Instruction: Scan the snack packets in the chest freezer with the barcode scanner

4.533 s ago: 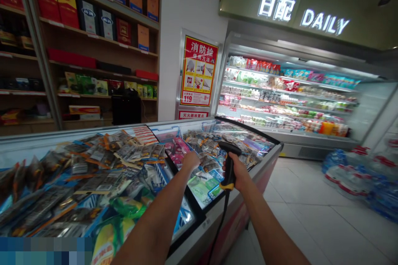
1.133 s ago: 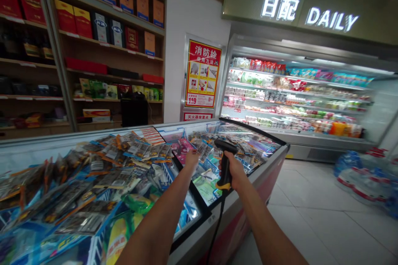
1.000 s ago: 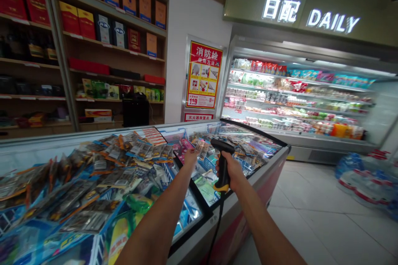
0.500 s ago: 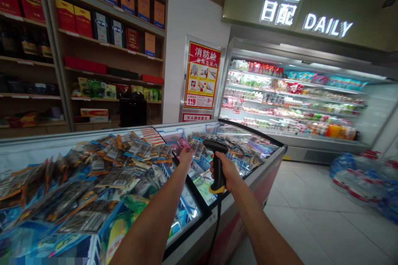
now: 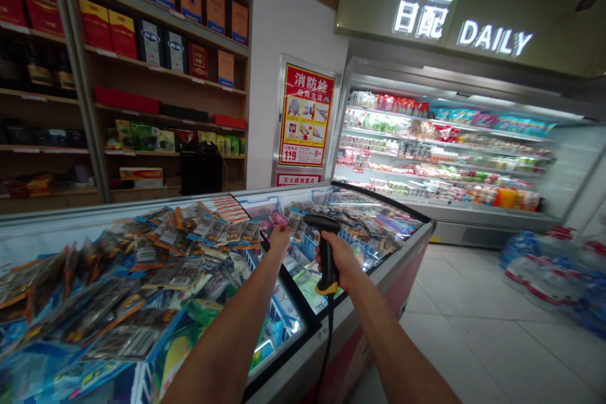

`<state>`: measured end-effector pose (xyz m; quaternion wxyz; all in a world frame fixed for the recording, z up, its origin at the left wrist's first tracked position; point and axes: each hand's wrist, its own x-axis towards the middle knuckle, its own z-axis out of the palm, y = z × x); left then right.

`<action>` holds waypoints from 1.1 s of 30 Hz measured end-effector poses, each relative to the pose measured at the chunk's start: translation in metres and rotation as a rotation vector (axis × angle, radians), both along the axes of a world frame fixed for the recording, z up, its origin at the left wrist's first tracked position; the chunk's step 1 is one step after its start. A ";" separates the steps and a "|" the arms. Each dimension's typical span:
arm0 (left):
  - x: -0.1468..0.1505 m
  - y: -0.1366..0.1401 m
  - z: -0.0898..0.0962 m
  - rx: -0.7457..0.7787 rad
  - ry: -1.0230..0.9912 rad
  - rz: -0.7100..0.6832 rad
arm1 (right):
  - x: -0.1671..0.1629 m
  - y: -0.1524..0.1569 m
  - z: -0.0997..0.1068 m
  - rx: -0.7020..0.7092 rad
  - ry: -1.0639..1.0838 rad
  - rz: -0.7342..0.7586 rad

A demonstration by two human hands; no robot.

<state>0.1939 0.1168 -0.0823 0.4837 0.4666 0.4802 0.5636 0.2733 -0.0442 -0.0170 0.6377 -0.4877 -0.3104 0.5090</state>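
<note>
My right hand is wrapped round the grip of a black-and-yellow barcode scanner, its head level above the freezer and its cable hanging down. To its left, my left hand is stretched forward over the freezer, fingers closed at the edge of a small snack packet. The scanner's head is close to that packet, on its right. A pink package shows just behind my left fingertips. Many clear-fronted snack packets with orange and blue edges lie heaped to the left.
The chest freezer with blue baskets spans the front. Liquor shelves stand at the back left, a lit dairy cooler at the back right. Bottled water packs sit on the tiled floor.
The view has shifted slightly. Both hands keep nearly the same pose, with the scanner and packet still close together.
</note>
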 end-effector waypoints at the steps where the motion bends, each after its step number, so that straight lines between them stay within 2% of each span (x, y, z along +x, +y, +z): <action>1: 0.001 0.000 0.001 -0.009 -0.009 -0.008 | -0.001 0.000 0.000 -0.005 -0.011 0.014; 6: 0.004 -0.005 0.004 -0.056 -0.111 -0.045 | -0.003 0.000 0.000 -0.009 -0.016 0.065; 15: 0.000 0.000 0.000 -0.076 -0.171 -0.054 | 0.002 0.002 0.003 -0.007 0.046 -0.025; 24: 0.007 -0.007 0.003 -0.117 -0.198 -0.117 | 0.001 -0.004 0.003 -0.008 0.086 0.054; 33: 0.005 -0.008 0.007 -0.194 -0.167 -0.089 | 0.002 -0.003 0.007 -0.011 0.001 -0.069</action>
